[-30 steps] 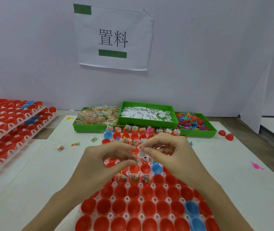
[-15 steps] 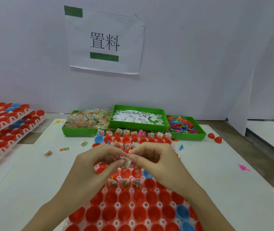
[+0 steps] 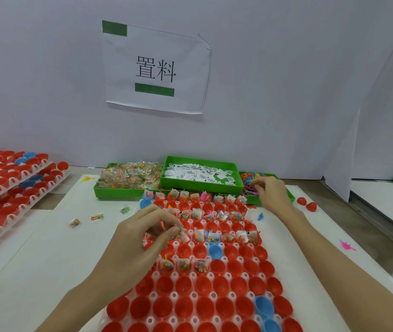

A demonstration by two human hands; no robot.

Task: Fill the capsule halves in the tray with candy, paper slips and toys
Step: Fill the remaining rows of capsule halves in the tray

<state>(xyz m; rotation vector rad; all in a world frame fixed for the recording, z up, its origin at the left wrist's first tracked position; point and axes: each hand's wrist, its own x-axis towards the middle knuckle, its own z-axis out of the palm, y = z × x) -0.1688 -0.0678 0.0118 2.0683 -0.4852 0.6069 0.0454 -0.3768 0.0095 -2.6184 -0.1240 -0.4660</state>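
Observation:
A white tray point(image 3: 191, 275) of red and blue capsule halves lies in front of me; its far rows hold candy packets and paper slips, its near rows hold nothing. My left hand point(image 3: 142, 238) hovers over the tray's left side and pinches a candy packet with a slip point(image 3: 183, 233) at a capsule half. My right hand point(image 3: 272, 191) reaches into the green toy bin point(image 3: 286, 196), fingers curled down among the coloured toys point(image 3: 250, 180); what they hold is hidden. Green bins of candy point(image 3: 130, 176) and paper slips point(image 3: 197, 173) stand behind the tray.
Stacked trays of red capsule halves point(image 3: 6, 188) sit at the left. Loose candy packets point(image 3: 96, 216) lie left of the tray. Two red halves point(image 3: 306, 203) and a pink toy point(image 3: 346, 245) lie at the right. A white wall with a paper sign point(image 3: 154, 68) stands behind.
Both hands were together over the tray's middle handling a slip and packet. The right hand has since moved away to the toy bin; the left stays at the tray.

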